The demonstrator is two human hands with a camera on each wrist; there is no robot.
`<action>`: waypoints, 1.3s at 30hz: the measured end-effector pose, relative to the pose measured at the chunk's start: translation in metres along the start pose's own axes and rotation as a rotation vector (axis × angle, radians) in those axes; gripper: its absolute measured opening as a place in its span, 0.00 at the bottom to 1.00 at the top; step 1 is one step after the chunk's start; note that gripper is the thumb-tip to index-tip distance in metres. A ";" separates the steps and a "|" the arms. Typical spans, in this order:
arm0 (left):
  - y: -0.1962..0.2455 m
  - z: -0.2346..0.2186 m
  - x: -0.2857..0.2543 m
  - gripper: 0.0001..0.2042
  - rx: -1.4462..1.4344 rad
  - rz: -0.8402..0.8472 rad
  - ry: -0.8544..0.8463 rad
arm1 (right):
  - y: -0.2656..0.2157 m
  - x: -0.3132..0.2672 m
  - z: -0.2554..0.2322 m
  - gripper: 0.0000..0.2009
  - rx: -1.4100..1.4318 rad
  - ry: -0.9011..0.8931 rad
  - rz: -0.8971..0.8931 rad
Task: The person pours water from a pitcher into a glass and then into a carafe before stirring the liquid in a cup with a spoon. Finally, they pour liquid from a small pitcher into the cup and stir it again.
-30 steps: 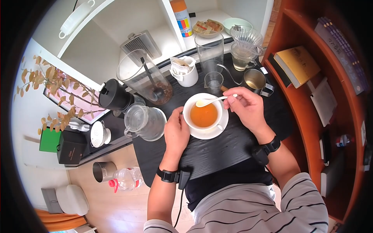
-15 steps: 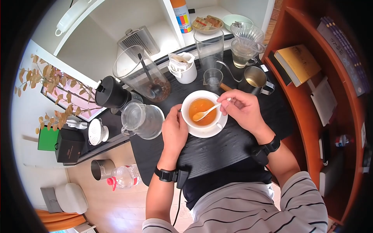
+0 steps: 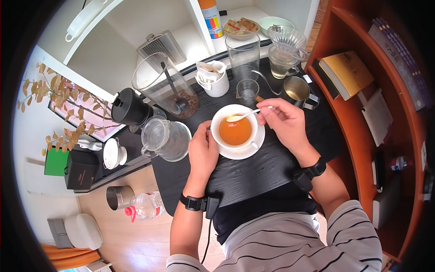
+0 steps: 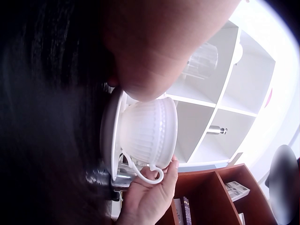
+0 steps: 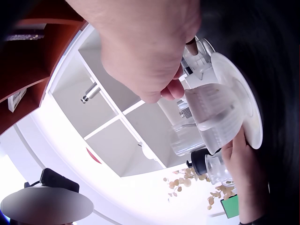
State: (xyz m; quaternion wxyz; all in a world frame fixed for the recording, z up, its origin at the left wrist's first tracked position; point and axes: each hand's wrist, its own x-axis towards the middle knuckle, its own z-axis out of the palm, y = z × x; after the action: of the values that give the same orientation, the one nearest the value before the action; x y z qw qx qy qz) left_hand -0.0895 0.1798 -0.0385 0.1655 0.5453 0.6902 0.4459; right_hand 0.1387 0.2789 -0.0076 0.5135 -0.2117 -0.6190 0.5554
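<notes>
A white teacup (image 3: 219, 131) of amber liquid (image 3: 235, 132) stands on a white saucer (image 3: 244, 154). My right hand (image 3: 284, 120) pinches the handle of a small white spoon (image 3: 246, 115) between thumb and fingers. The spoon's bowl is at the liquid, towards the cup's far side. At the left edge, my left hand (image 3: 202, 152) holds the saucer, with its thumb beside the cup. The left wrist view shows the ribbed cup (image 4: 147, 131) upright, its looped handle in front of the right hand (image 4: 152, 197).
Behind the cup are a small glass beaker (image 3: 248, 92), a white mug (image 3: 214, 81) and a steel pitcher (image 3: 297, 90). On the left stand a lidded glass jug (image 3: 165, 138), a tall glass with coffee beans (image 3: 188, 104) and a black grinder (image 3: 129, 109). A bookshelf (image 3: 335, 27) borders the right side.
The spoon went from the cup's far rim down into the middle of the liquid, then back towards the far side. My left hand has kept its place at the saucer.
</notes>
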 end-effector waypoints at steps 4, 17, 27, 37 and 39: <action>-0.001 0.001 0.000 0.12 0.000 0.011 0.008 | 0.004 -0.002 -0.002 0.07 -0.090 -0.042 0.030; -0.001 0.000 0.000 0.12 0.008 0.016 0.017 | -0.006 0.001 -0.002 0.07 0.042 -0.008 0.066; -0.002 0.001 0.000 0.12 0.009 0.023 0.017 | 0.001 -0.002 0.000 0.08 -0.052 -0.035 0.012; -0.004 0.001 0.000 0.12 0.012 0.018 0.014 | 0.000 -0.001 -0.006 0.06 -0.008 -0.088 0.149; -0.004 0.001 0.000 0.12 0.015 0.019 0.018 | -0.001 0.000 -0.007 0.06 0.031 -0.089 0.142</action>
State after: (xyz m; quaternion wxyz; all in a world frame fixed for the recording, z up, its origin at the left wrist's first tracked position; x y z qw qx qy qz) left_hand -0.0907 0.1798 -0.0420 0.1509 0.5491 0.6899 0.4470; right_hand 0.1450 0.2814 -0.0075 0.4480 -0.2220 -0.6160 0.6088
